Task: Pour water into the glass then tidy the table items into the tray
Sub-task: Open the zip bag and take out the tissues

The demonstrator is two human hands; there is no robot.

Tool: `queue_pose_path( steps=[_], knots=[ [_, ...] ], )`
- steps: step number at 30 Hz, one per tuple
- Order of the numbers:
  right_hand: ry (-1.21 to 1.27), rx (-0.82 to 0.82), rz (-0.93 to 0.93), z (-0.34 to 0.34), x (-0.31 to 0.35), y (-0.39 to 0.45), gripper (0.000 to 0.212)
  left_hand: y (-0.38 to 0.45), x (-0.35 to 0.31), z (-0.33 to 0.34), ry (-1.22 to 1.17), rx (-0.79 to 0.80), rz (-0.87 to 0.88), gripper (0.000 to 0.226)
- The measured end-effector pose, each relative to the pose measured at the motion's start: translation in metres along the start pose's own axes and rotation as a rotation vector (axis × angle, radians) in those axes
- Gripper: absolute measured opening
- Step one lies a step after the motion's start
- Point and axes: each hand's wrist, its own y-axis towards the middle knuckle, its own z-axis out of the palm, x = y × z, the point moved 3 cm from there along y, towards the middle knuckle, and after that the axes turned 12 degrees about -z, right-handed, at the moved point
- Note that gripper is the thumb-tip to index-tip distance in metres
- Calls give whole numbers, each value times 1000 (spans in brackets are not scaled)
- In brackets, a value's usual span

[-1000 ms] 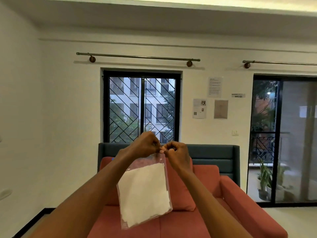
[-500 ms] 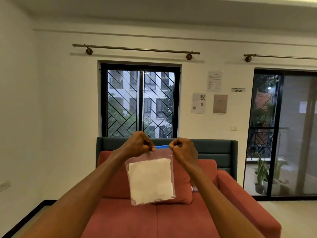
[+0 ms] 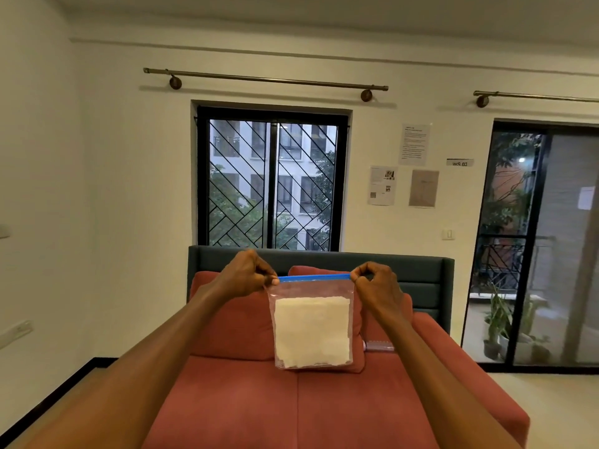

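Holding a clear zip bag [image 3: 311, 322] up at frame centre, both arms stretched forward from the lower corners. Left hand [image 3: 248, 276] pinches the bag's top left corner, fingers curled tight, knuckles up; right hand [image 3: 377, 283] pinches the top right corner the same way. Blue zip strip [image 3: 314, 278] runs taut and level between the two pinches. Bag hangs straight down, a white folded sheet [image 3: 312, 330] inside filling most of it. Behind it: red sofa [image 3: 301, 403] with a cushion [image 3: 233, 322], dark headboard panel [image 3: 418, 270], barred window [image 3: 272, 184] upper centre, papers on the wall [image 3: 382, 185] to the right, glass door [image 3: 544, 241] at right edge. Versus 1.0 s ago: hands were touching at the middle of the bag's top and the bag hung skewed; 0.5 s ago they were part-way apart. Now they sit at opposite corners, bag square. No glass, water or tray in view.
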Motion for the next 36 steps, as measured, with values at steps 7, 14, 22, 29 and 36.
queue_pose_path(
  steps=[7, 14, 22, 29, 36],
  knots=[
    [-1, 606, 14, 8, -15, -11, 13, -6, 2, 13, -151, -104, 23, 9],
    [216, 560, -100, 37, 22, -27, 24, -11, -23, 30, -137, -96, 109, 13],
    [315, 521, -21, 52, 25, -34, 18, -18, -27, 32, -258, -174, 105, 32],
    [342, 417, 35, 53, 23, -43, 12, -31, -17, 65, -622, 18, -366, 38],
    [278, 379, 19, 49, 23, -47, 12, -46, -19, 93, -855, 133, -401, 31]
  ],
)
